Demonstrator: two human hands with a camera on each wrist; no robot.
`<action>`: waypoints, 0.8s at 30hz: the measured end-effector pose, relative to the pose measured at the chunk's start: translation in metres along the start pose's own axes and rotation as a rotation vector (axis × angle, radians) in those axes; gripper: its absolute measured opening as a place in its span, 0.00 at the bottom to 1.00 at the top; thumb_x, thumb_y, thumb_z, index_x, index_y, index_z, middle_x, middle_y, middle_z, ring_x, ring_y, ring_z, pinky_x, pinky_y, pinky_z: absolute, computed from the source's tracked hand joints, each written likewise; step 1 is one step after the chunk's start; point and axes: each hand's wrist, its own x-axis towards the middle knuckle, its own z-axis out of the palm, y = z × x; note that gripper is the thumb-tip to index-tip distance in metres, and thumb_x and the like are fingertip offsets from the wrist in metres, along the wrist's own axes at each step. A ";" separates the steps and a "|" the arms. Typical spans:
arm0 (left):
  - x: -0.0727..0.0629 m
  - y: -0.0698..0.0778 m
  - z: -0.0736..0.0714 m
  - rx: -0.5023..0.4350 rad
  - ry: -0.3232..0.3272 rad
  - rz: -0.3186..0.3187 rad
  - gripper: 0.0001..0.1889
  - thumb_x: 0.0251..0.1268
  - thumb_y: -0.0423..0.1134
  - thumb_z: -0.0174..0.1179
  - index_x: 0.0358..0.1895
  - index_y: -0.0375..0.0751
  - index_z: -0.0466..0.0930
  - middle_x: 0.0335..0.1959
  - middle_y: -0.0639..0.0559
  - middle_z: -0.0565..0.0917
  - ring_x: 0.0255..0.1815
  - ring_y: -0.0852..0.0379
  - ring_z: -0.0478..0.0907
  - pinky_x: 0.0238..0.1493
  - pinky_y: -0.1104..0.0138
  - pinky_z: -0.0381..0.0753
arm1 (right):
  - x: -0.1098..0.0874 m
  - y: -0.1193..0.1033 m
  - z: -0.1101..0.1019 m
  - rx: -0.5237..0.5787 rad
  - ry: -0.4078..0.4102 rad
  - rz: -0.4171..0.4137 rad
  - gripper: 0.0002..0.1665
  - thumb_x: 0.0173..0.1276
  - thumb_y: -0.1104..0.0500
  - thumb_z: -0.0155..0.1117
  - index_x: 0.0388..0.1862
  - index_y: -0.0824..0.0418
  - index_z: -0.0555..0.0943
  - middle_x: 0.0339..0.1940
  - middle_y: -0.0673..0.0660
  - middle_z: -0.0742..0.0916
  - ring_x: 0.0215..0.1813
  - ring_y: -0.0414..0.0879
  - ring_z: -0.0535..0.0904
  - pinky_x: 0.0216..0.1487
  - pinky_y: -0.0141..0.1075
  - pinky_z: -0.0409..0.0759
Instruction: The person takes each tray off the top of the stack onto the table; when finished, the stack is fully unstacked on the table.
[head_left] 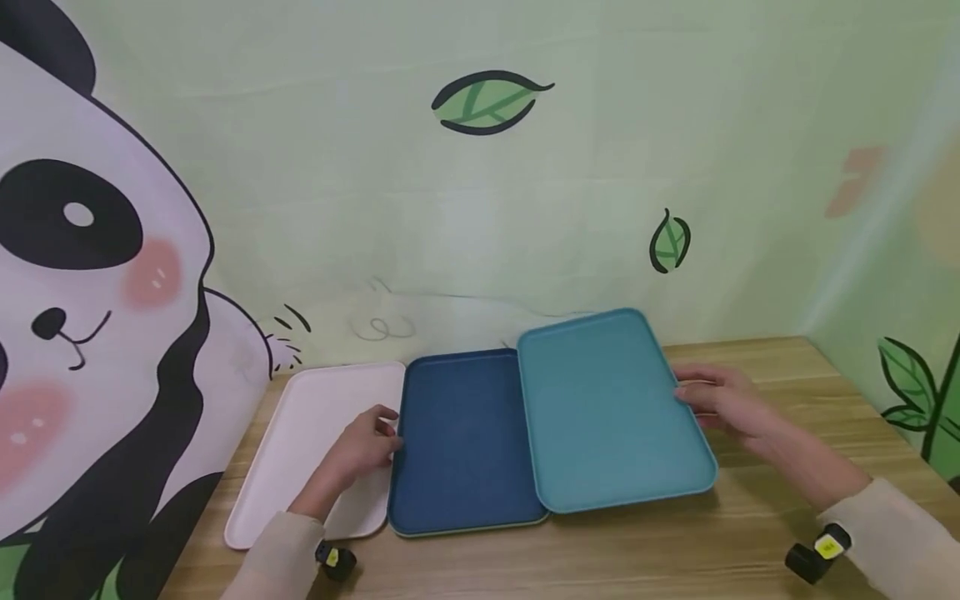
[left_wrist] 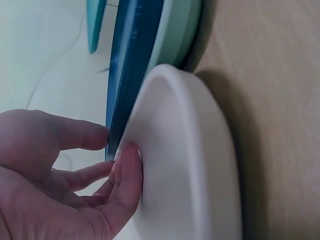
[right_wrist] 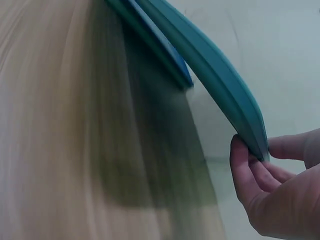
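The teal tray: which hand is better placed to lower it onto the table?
Probably the right hand, which pinches the teal tray by its right edge; the left hand is at the dark blue tray.

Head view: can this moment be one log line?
Right hand: holds teal tray, edge raised | Left hand: at blue tray, left edge | White tray: on table

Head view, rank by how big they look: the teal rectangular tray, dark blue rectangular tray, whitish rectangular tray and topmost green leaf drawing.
1. Teal tray
2. Dark blue tray and whitish tray: too alike to rank; left hand partly covers the latter.
3. Green leaf drawing
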 end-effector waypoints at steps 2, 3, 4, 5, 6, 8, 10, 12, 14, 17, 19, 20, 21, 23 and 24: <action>0.001 -0.002 -0.002 -0.033 -0.018 -0.004 0.22 0.59 0.31 0.58 0.58 0.33 0.69 0.37 0.44 0.75 0.30 0.54 0.76 0.29 0.63 0.80 | -0.002 0.006 -0.010 -0.001 -0.010 0.013 0.36 0.70 0.59 0.58 0.69 0.75 0.57 0.43 0.52 0.85 0.43 0.45 0.82 0.44 0.41 0.80; 0.002 -0.003 -0.003 -0.052 -0.030 -0.005 0.22 0.59 0.30 0.58 0.58 0.32 0.69 0.37 0.43 0.74 0.30 0.53 0.76 0.29 0.63 0.80 | -0.002 0.010 -0.015 -0.001 -0.017 0.019 0.36 0.70 0.59 0.57 0.69 0.75 0.56 0.43 0.53 0.85 0.43 0.46 0.82 0.44 0.42 0.80; 0.002 -0.004 -0.004 -0.070 -0.039 -0.007 0.22 0.59 0.30 0.58 0.58 0.32 0.69 0.37 0.43 0.74 0.31 0.53 0.76 0.29 0.63 0.80 | -0.002 0.013 -0.019 0.002 -0.024 0.026 0.37 0.70 0.59 0.57 0.69 0.76 0.55 0.43 0.54 0.85 0.43 0.47 0.83 0.44 0.43 0.80; 0.002 -0.005 -0.005 -0.083 -0.047 -0.010 0.22 0.59 0.29 0.58 0.58 0.32 0.68 0.37 0.43 0.74 0.31 0.53 0.75 0.29 0.63 0.80 | -0.002 0.016 -0.023 0.002 -0.030 0.034 0.37 0.70 0.59 0.56 0.69 0.76 0.54 0.44 0.55 0.85 0.44 0.48 0.83 0.45 0.43 0.80; 0.003 -0.006 -0.005 -0.096 -0.053 -0.013 0.23 0.59 0.29 0.58 0.58 0.31 0.68 0.37 0.43 0.74 0.31 0.53 0.75 0.29 0.63 0.80 | -0.002 0.020 -0.026 0.000 -0.031 0.042 0.37 0.70 0.59 0.56 0.69 0.77 0.54 0.44 0.56 0.85 0.44 0.48 0.83 0.45 0.43 0.80; 0.003 -0.007 -0.006 -0.111 -0.062 -0.017 0.23 0.59 0.29 0.58 0.58 0.31 0.68 0.37 0.43 0.74 0.31 0.52 0.75 0.29 0.63 0.79 | -0.001 0.026 -0.031 0.004 -0.031 0.061 0.38 0.71 0.59 0.56 0.70 0.76 0.53 0.44 0.56 0.85 0.44 0.48 0.83 0.45 0.43 0.80; 0.003 -0.006 -0.006 -0.111 -0.065 -0.017 0.23 0.58 0.29 0.58 0.58 0.31 0.68 0.37 0.43 0.74 0.31 0.53 0.75 0.29 0.63 0.79 | 0.000 0.031 -0.034 -0.004 -0.020 0.080 0.38 0.71 0.58 0.57 0.70 0.75 0.54 0.43 0.55 0.85 0.43 0.47 0.83 0.44 0.42 0.81; 0.002 -0.006 -0.006 -0.111 -0.066 -0.019 0.23 0.59 0.29 0.58 0.58 0.31 0.68 0.38 0.42 0.74 0.31 0.53 0.75 0.29 0.63 0.79 | 0.001 0.036 -0.034 -0.016 -0.006 0.099 0.39 0.70 0.56 0.57 0.70 0.74 0.55 0.43 0.54 0.85 0.42 0.46 0.83 0.42 0.41 0.81; 0.002 -0.006 -0.005 -0.113 -0.068 -0.023 0.23 0.59 0.29 0.58 0.59 0.31 0.68 0.38 0.42 0.74 0.31 0.53 0.75 0.29 0.63 0.79 | 0.002 0.038 -0.032 -0.014 0.002 0.110 0.39 0.70 0.55 0.58 0.71 0.72 0.55 0.42 0.54 0.86 0.42 0.45 0.83 0.41 0.40 0.81; 0.003 -0.005 -0.004 -0.113 -0.065 -0.025 0.23 0.59 0.29 0.58 0.59 0.32 0.68 0.37 0.43 0.73 0.31 0.53 0.75 0.29 0.63 0.79 | 0.005 0.040 -0.027 -0.006 -0.003 0.109 0.39 0.69 0.55 0.59 0.71 0.72 0.56 0.42 0.53 0.86 0.42 0.45 0.83 0.41 0.39 0.81; 0.004 -0.005 -0.003 -0.113 -0.062 -0.028 0.23 0.59 0.29 0.58 0.59 0.32 0.68 0.37 0.43 0.73 0.31 0.53 0.75 0.29 0.63 0.79 | 0.007 0.039 -0.024 0.005 -0.007 0.108 0.39 0.69 0.56 0.59 0.70 0.72 0.56 0.43 0.54 0.86 0.43 0.45 0.83 0.42 0.39 0.81; 0.004 -0.005 -0.003 -0.113 -0.059 -0.030 0.23 0.59 0.29 0.58 0.58 0.32 0.68 0.37 0.43 0.73 0.31 0.53 0.74 0.29 0.63 0.79 | 0.009 0.039 -0.022 0.007 -0.005 0.108 0.39 0.69 0.56 0.59 0.70 0.72 0.57 0.43 0.54 0.86 0.43 0.46 0.82 0.42 0.40 0.81; 0.005 -0.005 -0.003 -0.111 -0.057 -0.029 0.22 0.59 0.29 0.58 0.58 0.33 0.68 0.37 0.43 0.74 0.31 0.53 0.74 0.28 0.63 0.79 | 0.009 0.039 -0.021 -0.001 0.001 0.108 0.38 0.69 0.56 0.59 0.70 0.72 0.57 0.43 0.54 0.85 0.43 0.46 0.82 0.43 0.40 0.81; 0.005 -0.005 -0.003 -0.109 -0.055 -0.028 0.22 0.59 0.29 0.58 0.58 0.33 0.68 0.37 0.43 0.74 0.31 0.53 0.74 0.28 0.63 0.79 | 0.011 0.039 -0.018 -0.037 0.012 0.101 0.37 0.70 0.56 0.58 0.70 0.73 0.58 0.45 0.56 0.85 0.44 0.47 0.82 0.43 0.40 0.80; 0.005 -0.005 -0.003 -0.109 -0.053 -0.027 0.22 0.59 0.29 0.59 0.58 0.33 0.68 0.37 0.43 0.74 0.31 0.53 0.74 0.28 0.63 0.79 | 0.012 0.039 -0.017 -0.065 0.019 0.095 0.36 0.70 0.57 0.58 0.69 0.73 0.59 0.45 0.58 0.85 0.44 0.47 0.82 0.44 0.41 0.80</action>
